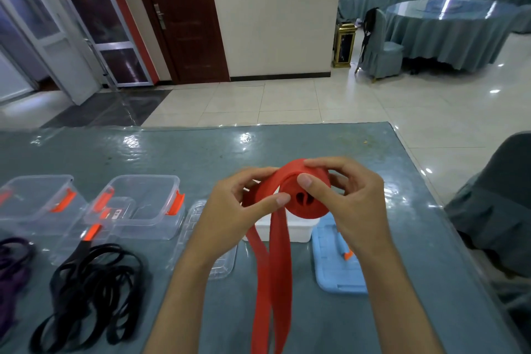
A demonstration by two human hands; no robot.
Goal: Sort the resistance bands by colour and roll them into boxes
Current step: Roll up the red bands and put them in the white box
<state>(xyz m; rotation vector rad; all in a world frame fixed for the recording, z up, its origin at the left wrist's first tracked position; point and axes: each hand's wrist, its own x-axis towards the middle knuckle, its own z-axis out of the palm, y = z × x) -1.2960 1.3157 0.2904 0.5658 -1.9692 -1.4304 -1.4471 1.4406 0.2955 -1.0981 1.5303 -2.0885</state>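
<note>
Red flat rubber resistance band (298, 195), half rolled, is held in both hands above the table.

Right hand (353, 198) curls its fingers and thumb around the rolled coil, and left hand (238, 210) pinches the loose strip just beside the coil; two loose tails hang down toward the near edge. Under the hands stands a white plastic box (298, 228) on the grey-green table cover (172, 149), with a light blue lid (330, 267) at its right. To the left stand two clear plastic boxes with orange clips (138, 207), near them a pile of black bands (92, 293), and purple bands (11, 261) at the far left edge.
</note>
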